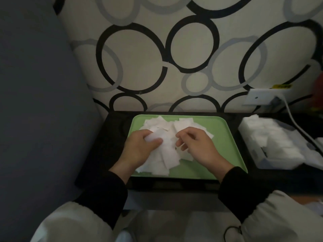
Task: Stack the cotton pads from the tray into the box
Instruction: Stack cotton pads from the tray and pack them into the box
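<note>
A loose heap of white square cotton pads [166,124] lies on a green tray [225,137] in front of me. My left hand [139,147] rests on the heap's left side, its thumb and fingers closed on a few pads [153,137]. My right hand [197,145] hovers over the heap's right side, fingers curled and apart, pinching at a pad's edge; whether it holds one I cannot tell. To the right stands a pale box [279,163] with white pads [269,135] stacked inside.
The tray and box sit on a black table [104,154] against a wall with a ring pattern. A wall socket [258,98] with a white cable [297,124] is at the back right, above the box. A dark grey surface fills the left side.
</note>
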`<state>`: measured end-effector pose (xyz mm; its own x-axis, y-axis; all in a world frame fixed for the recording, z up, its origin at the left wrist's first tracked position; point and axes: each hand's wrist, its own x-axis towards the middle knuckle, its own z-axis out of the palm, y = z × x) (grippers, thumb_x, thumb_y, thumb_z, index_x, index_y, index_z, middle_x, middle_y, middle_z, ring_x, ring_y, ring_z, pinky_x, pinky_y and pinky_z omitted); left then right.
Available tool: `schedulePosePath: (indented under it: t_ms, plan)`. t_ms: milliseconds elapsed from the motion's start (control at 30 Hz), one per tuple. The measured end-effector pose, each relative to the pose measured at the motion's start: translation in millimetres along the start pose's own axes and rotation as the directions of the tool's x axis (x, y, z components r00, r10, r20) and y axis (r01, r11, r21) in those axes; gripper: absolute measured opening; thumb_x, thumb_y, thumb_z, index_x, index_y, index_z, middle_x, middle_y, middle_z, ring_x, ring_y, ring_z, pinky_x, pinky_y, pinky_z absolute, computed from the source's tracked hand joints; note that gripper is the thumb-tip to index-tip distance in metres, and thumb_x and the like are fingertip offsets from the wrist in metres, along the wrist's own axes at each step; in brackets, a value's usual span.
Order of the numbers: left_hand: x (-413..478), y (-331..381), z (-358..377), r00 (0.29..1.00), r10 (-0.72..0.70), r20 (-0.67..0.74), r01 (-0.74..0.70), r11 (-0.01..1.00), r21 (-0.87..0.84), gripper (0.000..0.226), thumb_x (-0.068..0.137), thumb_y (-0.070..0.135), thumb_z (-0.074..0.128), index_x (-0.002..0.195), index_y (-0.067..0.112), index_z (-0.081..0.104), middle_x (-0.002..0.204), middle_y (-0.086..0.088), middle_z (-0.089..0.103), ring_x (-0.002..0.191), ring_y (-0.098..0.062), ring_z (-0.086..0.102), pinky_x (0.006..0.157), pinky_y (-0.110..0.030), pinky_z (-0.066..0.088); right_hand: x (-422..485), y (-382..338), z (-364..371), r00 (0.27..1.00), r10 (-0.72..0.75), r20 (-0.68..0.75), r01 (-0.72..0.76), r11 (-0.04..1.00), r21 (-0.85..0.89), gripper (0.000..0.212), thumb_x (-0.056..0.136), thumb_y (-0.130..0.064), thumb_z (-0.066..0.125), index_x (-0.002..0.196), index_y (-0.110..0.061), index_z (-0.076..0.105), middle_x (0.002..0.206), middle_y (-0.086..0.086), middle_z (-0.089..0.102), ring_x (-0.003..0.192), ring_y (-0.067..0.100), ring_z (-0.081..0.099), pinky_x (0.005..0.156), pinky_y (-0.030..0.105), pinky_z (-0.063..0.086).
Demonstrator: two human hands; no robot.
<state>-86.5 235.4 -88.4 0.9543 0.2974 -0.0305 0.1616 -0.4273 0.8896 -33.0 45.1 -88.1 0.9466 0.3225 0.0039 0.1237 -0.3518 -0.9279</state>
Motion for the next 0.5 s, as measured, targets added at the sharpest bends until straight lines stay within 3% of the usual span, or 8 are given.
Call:
schedulePosePath:
  t_ms: [67,133,233,367,500]
  plan:
    - [2.4,-0.9,-4.1,0.993,-0.107,-0.043,0.102,0.988,-0.12,0.019,0.089,0.025,0.074,0.103,0.013,0.07,0.092,-0.002,0.069,0.08,-0.018,0.069,0.059,-0.026,0.052,1.1,8.0,-1.9,1.0,0.011,0.012,-0.009,0.992,-0.129,0.011,0.095,-0.021,0.059,0.09,-0.024,0.069,0.08,-0.006,0.073,0.075,0.009,0.066,0.065,0.018,0.048]
    - [2.9,-1.5,-5.8,0.982,-0.186,-0.045,0.171,0.96,-0.22,0.035,0.089,0.022,0.074,0.119,0.006,0.065,0.101,-0.009,0.07,0.074,-0.017,0.073,0.055,-0.022,0.053,-1.6,15.1,0.7,0.993,0.028,0.116,0.012,0.945,-0.327,0.005,0.091,-0.026,0.067,0.095,-0.023,0.068,0.09,-0.009,0.07,0.085,0.011,0.064,0.072,0.019,0.049]
    - [0.5,-0.1,-5.0,0.972,-0.232,-0.026,0.212,0.925,-0.315,0.034,0.091,0.018,0.072,0.121,0.005,0.064,0.1,-0.012,0.074,0.069,-0.016,0.075,0.05,-0.02,0.052,-5.9,17.5,10.4,0.98,0.068,0.186,0.048,0.829,-0.557,0.035,0.085,-0.041,0.071,0.115,-0.027,0.06,0.102,-0.005,0.062,0.092,0.014,0.06,0.079,0.029,0.049]
    - [-1.2,0.8,-3.1,0.969,-0.246,-0.001,0.228,0.902,-0.367,0.024,0.094,0.019,0.067,0.115,0.007,0.066,0.09,-0.008,0.077,0.071,-0.018,0.076,0.051,-0.021,0.053,-3.3,14.3,17.8,0.975,0.084,0.205,0.059,0.794,-0.605,0.062,0.083,-0.045,0.071,0.138,-0.038,0.043,0.118,0.0,0.051,0.105,0.021,0.057,0.09,0.037,0.049]
    - [-0.8,2.2,-2.7,0.969,-0.246,0.011,0.232,0.897,-0.377,0.022,0.098,0.021,0.063,0.117,0.01,0.064,0.093,-0.009,0.076,0.073,-0.019,0.076,0.054,-0.023,0.055,-1.7,12.4,18.8,0.97,0.087,0.228,0.072,0.791,-0.608,0.053,0.082,-0.043,0.073,0.13,-0.036,0.05,0.118,0.0,0.046,0.103,0.022,0.056,0.092,0.039,0.05]
